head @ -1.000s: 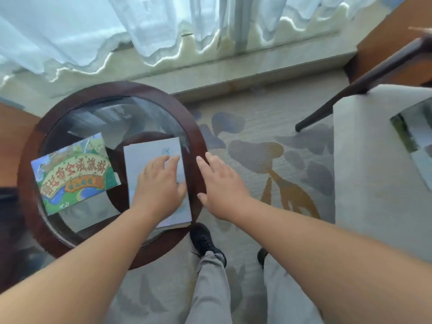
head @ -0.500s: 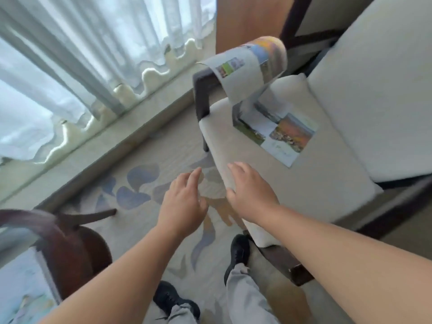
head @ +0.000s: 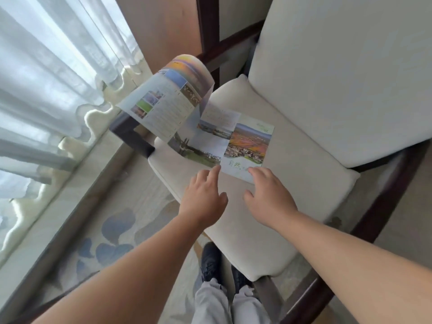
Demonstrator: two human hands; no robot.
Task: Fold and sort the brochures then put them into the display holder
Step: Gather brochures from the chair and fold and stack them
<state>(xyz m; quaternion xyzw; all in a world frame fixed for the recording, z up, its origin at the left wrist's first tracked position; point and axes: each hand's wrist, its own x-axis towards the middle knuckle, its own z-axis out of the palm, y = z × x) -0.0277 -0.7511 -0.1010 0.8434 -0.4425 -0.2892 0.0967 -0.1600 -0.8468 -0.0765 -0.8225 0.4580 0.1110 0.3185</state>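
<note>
fetch step. unfolded brochure lies on chair cushion, far end curled over armrest. left hand, right hand both empty, fingers stretched to its near edge. next, probably: pinch edge, lift.

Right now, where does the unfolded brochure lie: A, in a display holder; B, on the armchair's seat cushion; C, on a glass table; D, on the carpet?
B: the unfolded brochure lies on the seat cushion, with the left hand and right hand at its near edge.
</note>
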